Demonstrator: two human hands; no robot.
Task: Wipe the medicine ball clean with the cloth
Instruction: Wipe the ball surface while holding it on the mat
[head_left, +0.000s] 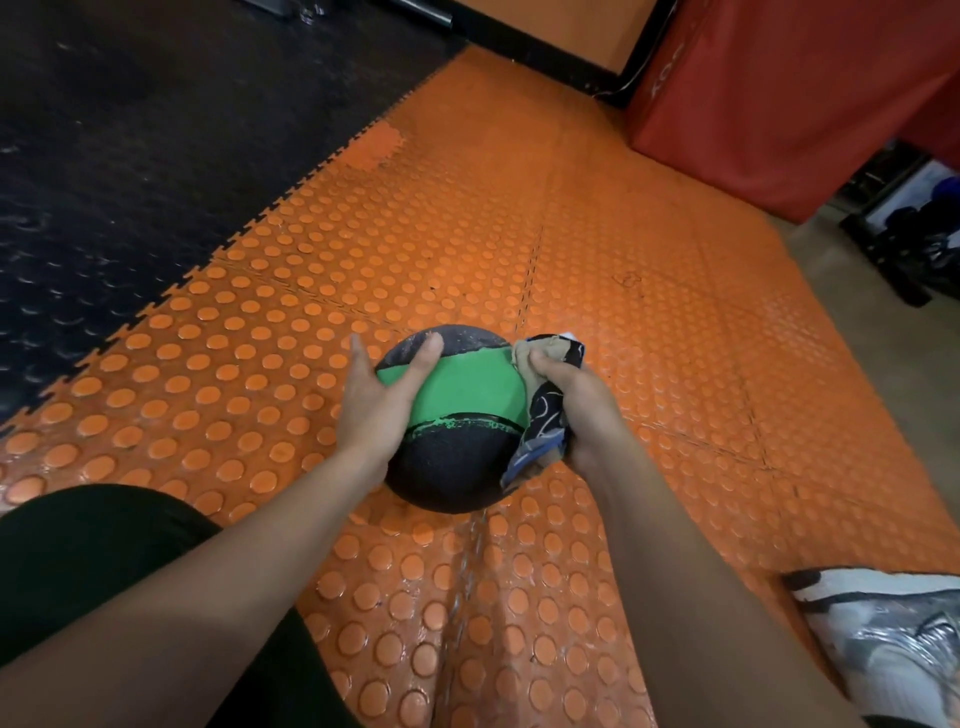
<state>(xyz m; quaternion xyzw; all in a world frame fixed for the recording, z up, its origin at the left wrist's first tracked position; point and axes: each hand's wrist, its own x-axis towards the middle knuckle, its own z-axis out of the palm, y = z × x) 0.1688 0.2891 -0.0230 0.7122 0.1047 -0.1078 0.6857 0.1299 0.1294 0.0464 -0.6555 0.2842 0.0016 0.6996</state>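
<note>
A dark-clad knee (78, 561) and a grey-white shoe (893, 639) lie nearest the camera, with both forearms reaching out over the orange studded floor (597, 249). The ball (457, 415), black with a green band, rests on that floor between the hands. The left hand (376, 400) steadies its left side, fingers (423, 358) straight and spread against the surface. The right hand (576, 400) grips a bunched patterned cloth (545, 415), fingers curled round it, pressing it to the ball's right flank. Wiping looks under way: grey scuffs remain on the top panel, and the underside is hidden, so much seems left to clean.
</note>
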